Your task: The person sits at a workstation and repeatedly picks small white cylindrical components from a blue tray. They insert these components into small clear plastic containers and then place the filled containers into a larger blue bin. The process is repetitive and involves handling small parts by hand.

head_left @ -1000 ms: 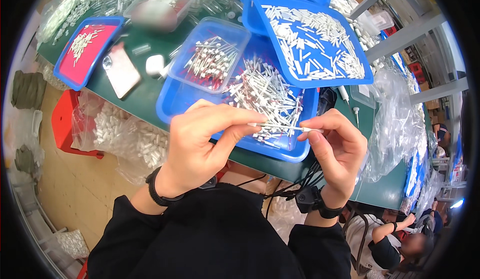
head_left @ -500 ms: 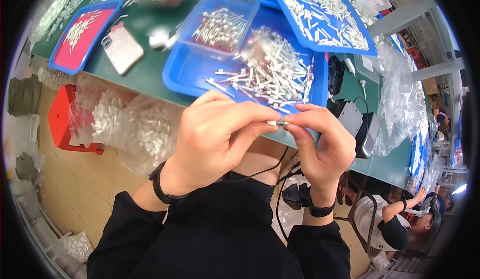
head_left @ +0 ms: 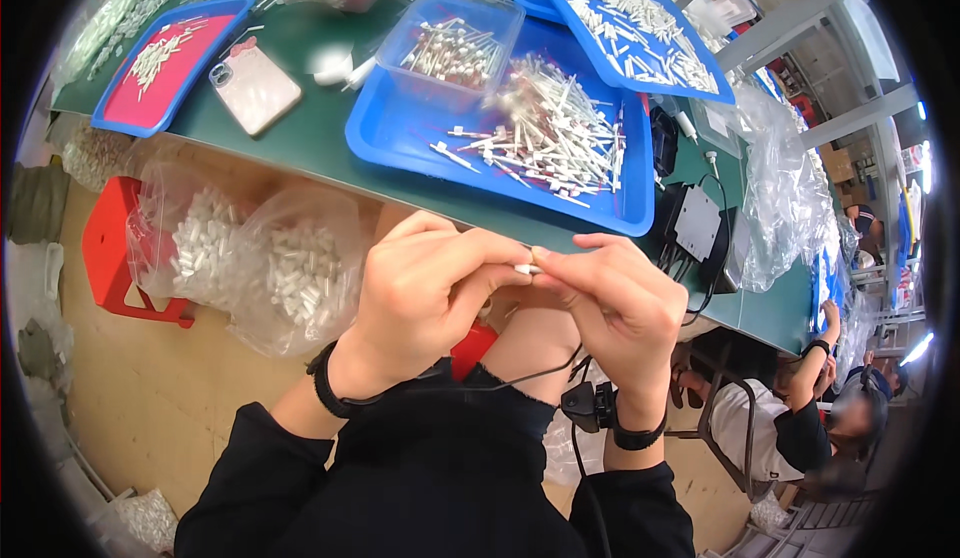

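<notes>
My left hand point(head_left: 405, 283) is closed, pinching a small white cylindrical piece point(head_left: 525, 269) between thumb and index finger. My right hand point(head_left: 628, 303) is closed on the same piece, its fingertips touching the left ones. Most of the piece is hidden by the fingers. Both hands are just in front of the table edge, above my lap. Beyond them, a blue tray point(head_left: 375, 140) holds a loose pile of thin white parts point(head_left: 570, 138), some with red strands. A clear plastic box point(head_left: 392, 50) of similar parts rests over the tray's left side.
Another blue tray point(head_left: 688, 76) of white pieces overlaps the far right. A phone point(head_left: 258, 93) and a pink-lined tray point(head_left: 112, 110) lie left. Below hang clear bags of white tubes point(head_left: 300, 268) beside a red stool point(head_left: 108, 243). A co-worker point(head_left: 765, 423) sits right; black cables point(head_left: 715, 268) trail nearby.
My hands have drawn back from the tray toward my body. The right fingertips have closed in against the left, covering the grey part that showed on the piece. The view has shifted slightly.
</notes>
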Action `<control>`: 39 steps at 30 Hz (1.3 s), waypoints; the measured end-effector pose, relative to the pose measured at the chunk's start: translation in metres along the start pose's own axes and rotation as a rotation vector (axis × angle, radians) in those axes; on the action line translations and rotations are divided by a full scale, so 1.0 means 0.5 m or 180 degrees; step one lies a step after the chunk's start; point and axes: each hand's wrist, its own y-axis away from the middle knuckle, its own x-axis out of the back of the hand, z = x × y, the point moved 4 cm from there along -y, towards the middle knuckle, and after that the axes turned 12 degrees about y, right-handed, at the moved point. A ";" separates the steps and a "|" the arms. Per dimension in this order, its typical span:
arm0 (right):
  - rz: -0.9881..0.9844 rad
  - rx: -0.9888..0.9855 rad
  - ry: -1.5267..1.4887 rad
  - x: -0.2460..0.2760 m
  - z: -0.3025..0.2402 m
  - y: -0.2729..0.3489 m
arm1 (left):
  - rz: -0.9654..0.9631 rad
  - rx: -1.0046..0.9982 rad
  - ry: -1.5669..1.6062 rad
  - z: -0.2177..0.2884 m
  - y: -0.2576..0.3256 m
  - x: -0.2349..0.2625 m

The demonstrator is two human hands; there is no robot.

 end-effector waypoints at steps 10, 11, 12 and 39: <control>0.0410 0.1029 0.1402 -0.076 -0.020 -0.065 | 0.0250 0.1153 0.0712 -0.082 -0.022 0.053; 0.0456 0.1054 0.1440 -0.079 -0.014 -0.076 | 0.0213 0.1266 0.0775 -0.087 -0.036 0.058; 0.0452 0.1049 0.1387 -0.080 -0.007 -0.090 | 0.0189 0.1381 0.0812 -0.089 -0.048 0.065; -0.0902 -0.1275 0.0678 -0.058 0.466 -0.285 | -0.0620 0.1246 -0.3349 -0.275 -0.290 0.058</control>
